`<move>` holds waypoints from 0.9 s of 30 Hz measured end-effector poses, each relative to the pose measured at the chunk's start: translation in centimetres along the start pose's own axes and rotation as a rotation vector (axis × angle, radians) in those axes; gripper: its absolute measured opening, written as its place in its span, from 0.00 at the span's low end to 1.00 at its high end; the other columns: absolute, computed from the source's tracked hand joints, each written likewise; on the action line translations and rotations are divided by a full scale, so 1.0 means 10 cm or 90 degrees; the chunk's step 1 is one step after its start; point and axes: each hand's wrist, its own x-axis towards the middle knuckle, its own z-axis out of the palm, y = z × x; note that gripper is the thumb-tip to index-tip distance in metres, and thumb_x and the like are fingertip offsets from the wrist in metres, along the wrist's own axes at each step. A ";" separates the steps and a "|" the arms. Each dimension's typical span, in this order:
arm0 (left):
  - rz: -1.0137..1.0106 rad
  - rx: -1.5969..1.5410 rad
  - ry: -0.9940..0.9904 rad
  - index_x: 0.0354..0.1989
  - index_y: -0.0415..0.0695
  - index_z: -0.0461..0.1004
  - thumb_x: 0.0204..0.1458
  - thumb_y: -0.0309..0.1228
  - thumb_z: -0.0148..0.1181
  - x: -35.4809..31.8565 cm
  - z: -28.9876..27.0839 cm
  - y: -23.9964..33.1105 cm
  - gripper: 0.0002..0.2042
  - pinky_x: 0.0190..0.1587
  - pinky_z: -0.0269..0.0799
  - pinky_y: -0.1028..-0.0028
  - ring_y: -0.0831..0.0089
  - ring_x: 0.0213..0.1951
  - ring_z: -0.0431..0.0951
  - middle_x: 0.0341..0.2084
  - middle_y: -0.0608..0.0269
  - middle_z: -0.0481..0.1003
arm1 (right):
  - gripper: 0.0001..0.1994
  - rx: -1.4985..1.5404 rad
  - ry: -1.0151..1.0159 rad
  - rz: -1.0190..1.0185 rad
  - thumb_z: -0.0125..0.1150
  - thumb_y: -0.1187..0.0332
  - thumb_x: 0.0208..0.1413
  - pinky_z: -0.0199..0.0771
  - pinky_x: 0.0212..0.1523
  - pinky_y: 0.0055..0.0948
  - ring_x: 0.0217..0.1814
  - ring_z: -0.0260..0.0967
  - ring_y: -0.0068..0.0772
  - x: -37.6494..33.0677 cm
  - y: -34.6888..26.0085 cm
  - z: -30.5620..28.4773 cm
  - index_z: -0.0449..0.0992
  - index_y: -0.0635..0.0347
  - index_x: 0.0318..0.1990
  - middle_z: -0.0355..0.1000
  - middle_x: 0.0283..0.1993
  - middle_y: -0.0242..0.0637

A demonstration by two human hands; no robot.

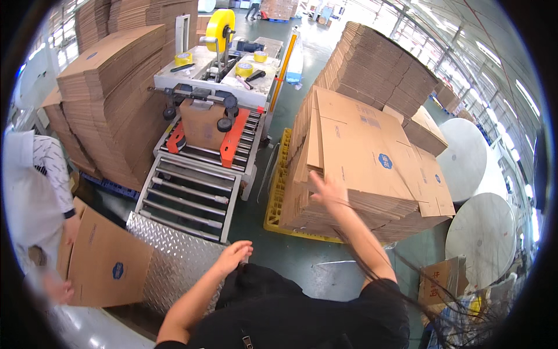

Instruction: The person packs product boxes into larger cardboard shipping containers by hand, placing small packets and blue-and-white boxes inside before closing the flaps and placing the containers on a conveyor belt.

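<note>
My right hand (329, 189) reaches over the near left corner of a stack of flattened cardboard cartons (354, 152). Its fingers are spread, at the edge of the top sheets; whether they touch the cardboard is hard to tell. A blue emblem is printed on the top carton. My left hand (235, 256) is held in front of my body, beside the steel tread plate (186, 251), its fingers loosely stretched out with nothing in them. At the left, a co-worker's hands (58, 289) are by a brown carton (110, 262) on the tread plate.
A roller conveyor (189, 198) leads to a carton-taping machine with a yellow tape roll (220, 30); a carton (201, 123) sits under its rollers. The flattened cartons rest on a yellow pallet (278, 192). More stacked cardboard (116, 99) stands left; large white rolls (481, 239) stand right.
</note>
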 end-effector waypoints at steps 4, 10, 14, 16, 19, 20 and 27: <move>0.014 0.060 -0.038 0.54 0.41 0.64 0.59 0.38 0.46 -0.14 0.03 0.00 0.18 0.45 0.66 0.76 0.77 0.44 0.71 0.44 0.62 0.71 | 0.25 -0.061 -0.119 -0.133 0.51 0.76 0.47 0.73 0.35 0.34 0.41 0.70 0.43 0.01 0.60 -0.04 0.63 0.55 0.57 0.66 0.42 0.45; -0.023 0.056 -0.040 0.54 0.41 0.63 0.60 0.41 0.43 -0.48 0.15 0.22 0.20 0.47 0.68 0.71 0.71 0.45 0.73 0.44 0.58 0.72 | 0.16 -0.050 -0.044 -0.184 0.48 0.74 0.49 0.73 0.36 0.33 0.38 0.71 0.39 -0.38 0.38 -0.06 0.67 0.55 0.48 0.68 0.39 0.40; -0.059 -0.129 -0.043 0.55 0.41 0.62 0.59 0.52 0.39 -0.33 0.32 0.40 0.27 0.45 0.69 0.70 0.68 0.43 0.74 0.42 0.56 0.72 | 0.04 -0.068 0.193 -0.450 0.48 0.65 0.49 0.73 0.24 0.42 0.22 0.69 0.28 -0.62 -0.73 -0.62 0.66 0.51 0.32 0.66 0.23 0.31; -0.052 -0.321 -0.061 0.51 0.39 0.65 0.58 0.46 0.46 -0.11 0.29 0.48 0.22 0.43 0.71 0.68 0.68 0.40 0.75 0.40 0.57 0.74 | 0.12 0.066 0.012 -0.576 0.46 0.67 0.51 0.70 0.29 0.23 0.33 0.69 0.24 -0.95 -1.51 -0.64 0.69 0.50 0.43 0.67 0.30 0.25; 0.061 -0.214 0.216 0.41 0.36 0.71 0.53 0.28 0.55 -0.05 0.40 0.88 0.10 0.37 0.73 0.69 0.71 0.32 0.76 0.34 0.59 0.76 | 0.22 0.249 -0.041 -0.802 0.48 0.66 0.51 0.70 0.41 0.33 0.46 0.66 0.38 -1.21 -2.05 -0.63 0.62 0.56 0.56 0.65 0.44 0.41; 0.159 -0.228 0.208 0.41 0.36 0.72 0.54 0.28 0.53 -0.08 0.15 0.80 0.10 0.37 0.73 0.70 0.73 0.32 0.76 0.33 0.60 0.76 | 0.24 0.275 0.047 -0.701 0.51 0.66 0.50 0.69 0.43 0.35 0.50 0.64 0.40 -1.10 -2.07 -0.66 0.61 0.56 0.57 0.64 0.47 0.43; 0.342 0.086 0.516 0.47 0.33 0.68 0.53 0.23 0.48 -2.91 -0.96 1.13 0.14 0.43 0.69 0.75 0.76 0.39 0.73 0.40 0.62 0.74 | 0.29 0.414 0.091 -0.319 0.61 0.64 0.43 0.62 0.53 0.44 0.64 0.53 0.46 -0.44 -2.27 -0.06 0.63 0.55 0.56 0.55 0.62 0.47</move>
